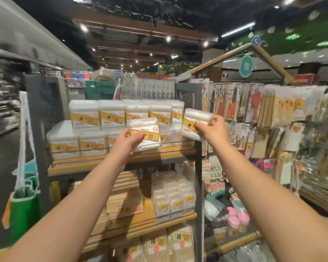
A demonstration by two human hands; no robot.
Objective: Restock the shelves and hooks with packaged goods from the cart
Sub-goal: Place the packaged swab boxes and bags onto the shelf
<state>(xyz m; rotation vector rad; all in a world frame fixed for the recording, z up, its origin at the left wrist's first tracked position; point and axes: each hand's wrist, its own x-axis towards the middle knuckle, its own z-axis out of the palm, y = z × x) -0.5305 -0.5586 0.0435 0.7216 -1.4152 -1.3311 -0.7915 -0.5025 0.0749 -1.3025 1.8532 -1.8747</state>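
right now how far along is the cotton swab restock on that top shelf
Done: the top shelf already carries two tiers of swab boxes. In hand: the left hand grips one box, the right hand another. Left: placing both, probably at the shelf's right end. The cart is out of view.

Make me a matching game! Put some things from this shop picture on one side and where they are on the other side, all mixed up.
Things:
1. left hand
2. right hand
3. green bag
4. pink-lidded jars

Places:
A. hanging at the left side of the shelf unit
B. holding a cotton swab box by the shelf's right post
C. low down, right of the shelf unit
D. holding a cotton swab box in front of the top shelf

Pairs: 1-D, 2-B, 3-A, 4-C
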